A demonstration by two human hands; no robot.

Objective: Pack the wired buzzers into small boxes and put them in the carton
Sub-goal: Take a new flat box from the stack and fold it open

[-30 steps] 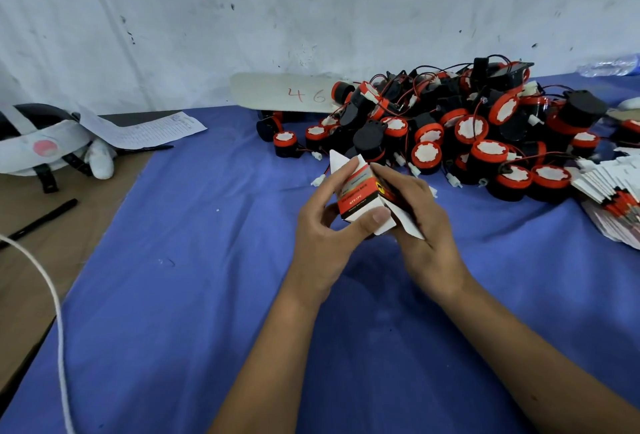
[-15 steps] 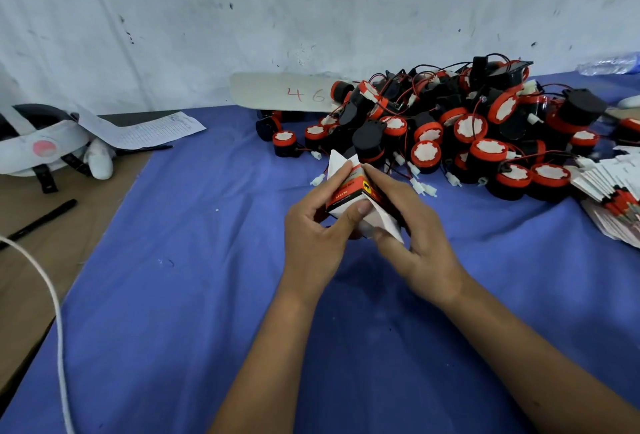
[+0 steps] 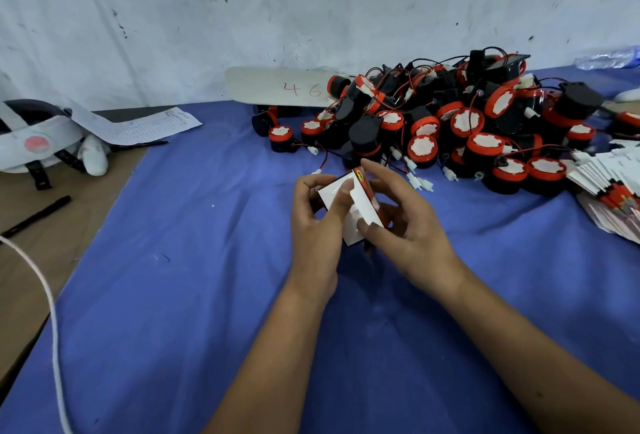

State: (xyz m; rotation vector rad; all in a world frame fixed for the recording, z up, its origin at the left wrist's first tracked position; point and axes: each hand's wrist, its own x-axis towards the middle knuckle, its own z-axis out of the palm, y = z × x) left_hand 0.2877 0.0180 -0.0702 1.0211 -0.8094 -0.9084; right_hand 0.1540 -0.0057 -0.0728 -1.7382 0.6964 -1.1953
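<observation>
1. Both hands grip one small box (image 3: 349, 207), held just above the blue-covered bench (image 3: 194, 295), in front of the buzzer pile (image 3: 450, 122).
2. Left hand (image 3: 317, 226) curls round the box's left side, thumb across the white face; right hand (image 3: 401, 215) pinches the right edge, w/ index finger on top by the red printed side.
3. Step looks like forming/closing the box. To do it well: keep left hand as the steady clamp, let right fingers fold the flap (image 3: 360, 200) square and tuck it fully, no crushing the thin card.
4. Can't tell if a buzzer is already inside; box interior is hidden by fingers and flaps.
5. Flat box stack (image 3: 613, 191) is cut off at right edge. No carton in view.
6. Print on box is too blurred to read.
</observation>
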